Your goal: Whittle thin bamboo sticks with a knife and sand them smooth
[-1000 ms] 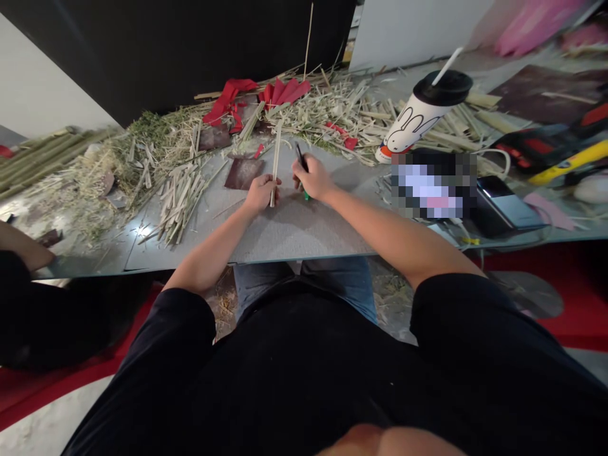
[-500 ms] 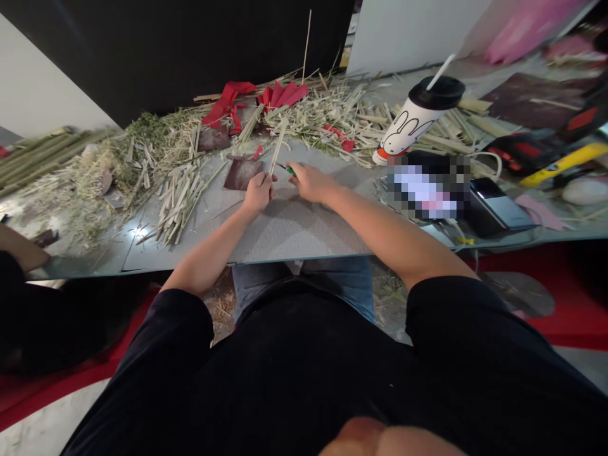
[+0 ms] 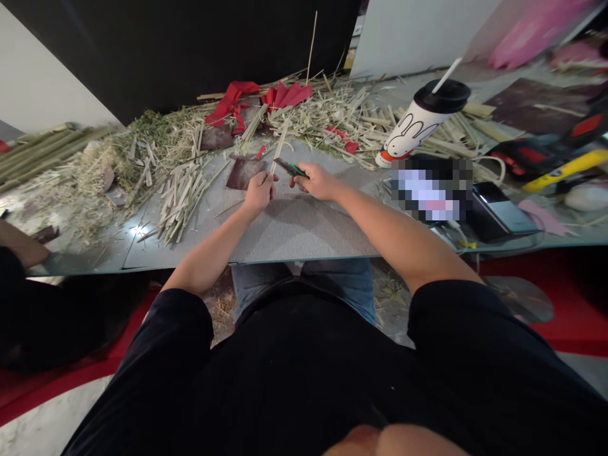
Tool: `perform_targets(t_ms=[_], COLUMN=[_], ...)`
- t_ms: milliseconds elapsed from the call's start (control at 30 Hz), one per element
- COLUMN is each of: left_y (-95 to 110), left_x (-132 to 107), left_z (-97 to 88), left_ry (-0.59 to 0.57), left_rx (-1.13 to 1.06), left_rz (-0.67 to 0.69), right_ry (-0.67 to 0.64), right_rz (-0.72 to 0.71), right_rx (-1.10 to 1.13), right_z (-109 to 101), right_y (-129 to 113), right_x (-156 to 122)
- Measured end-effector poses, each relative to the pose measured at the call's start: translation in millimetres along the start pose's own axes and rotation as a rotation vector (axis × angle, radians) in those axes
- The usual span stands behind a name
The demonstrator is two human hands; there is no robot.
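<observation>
My left hand [image 3: 259, 189] is closed around the lower end of a thin, pale split strip [image 3: 281, 143], perhaps bamboo, which points away from me over the table. In my right hand [image 3: 314, 180] is a green and black utility knife [image 3: 291, 168]. Its dark front end reaches left to the strip, just above my left fingers; whether the blade touches it I cannot tell. Beside my left hand a brown square of sandpaper [image 3: 245, 173] lies flat. Further left is a pile of cut strips [image 3: 183, 199].
Shavings and strips [image 3: 327, 114] heap along the back, with red cloth [image 3: 232, 101] among them. To the right stand a rabbit-print cup [image 3: 408, 136], a phone [image 3: 503, 206] with cables, and a yellow-handled tool [image 3: 570, 170]. Another person's arm [image 3: 21, 244] rests at the left edge.
The utility knife has turned in my right hand, so more of its green and black body shows and its front end sits higher beside the strip. My left hand keeps its hold.
</observation>
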State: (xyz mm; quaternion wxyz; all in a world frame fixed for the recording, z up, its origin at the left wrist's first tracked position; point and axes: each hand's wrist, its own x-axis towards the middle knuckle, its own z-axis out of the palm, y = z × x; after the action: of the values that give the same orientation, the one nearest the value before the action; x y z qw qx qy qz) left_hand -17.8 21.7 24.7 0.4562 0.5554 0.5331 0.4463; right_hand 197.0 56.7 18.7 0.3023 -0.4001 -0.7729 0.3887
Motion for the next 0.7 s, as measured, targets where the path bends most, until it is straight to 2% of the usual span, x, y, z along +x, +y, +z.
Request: perform_targets(t_ms=[200, 367, 467, 567, 700], left_y=[-2.0, -6.9, -8.5, -8.2, -7.8], left_x=[2.6, 5.9, 6.3, 5.0, 1.7], left_z=[-1.4, -2.9, -2.6, -0.6, 3.3], left_ry=[0.020, 0.019, 0.018, 0.008, 0.000], left_rx=[0.024, 0.048, 0.075, 0.108, 0.137], left_rz=[0.023, 0.049, 0.053, 0.056, 0.051], right_ry=[0.152, 0.236, 0.204, 0.124, 0.067], right_rz=[0.003, 0.043, 0.056, 0.126, 0.216], right_rx=[-0.208, -0.472, -0.616, -0.737, -0.796], right_z=[-4.7, -7.7, -3.8, 4.5, 15.1], right_y=[0.2, 2.1, -0.8, -6.9, -12.2], right_x=[2.8, 4.0, 2.6, 1.2, 3.0])
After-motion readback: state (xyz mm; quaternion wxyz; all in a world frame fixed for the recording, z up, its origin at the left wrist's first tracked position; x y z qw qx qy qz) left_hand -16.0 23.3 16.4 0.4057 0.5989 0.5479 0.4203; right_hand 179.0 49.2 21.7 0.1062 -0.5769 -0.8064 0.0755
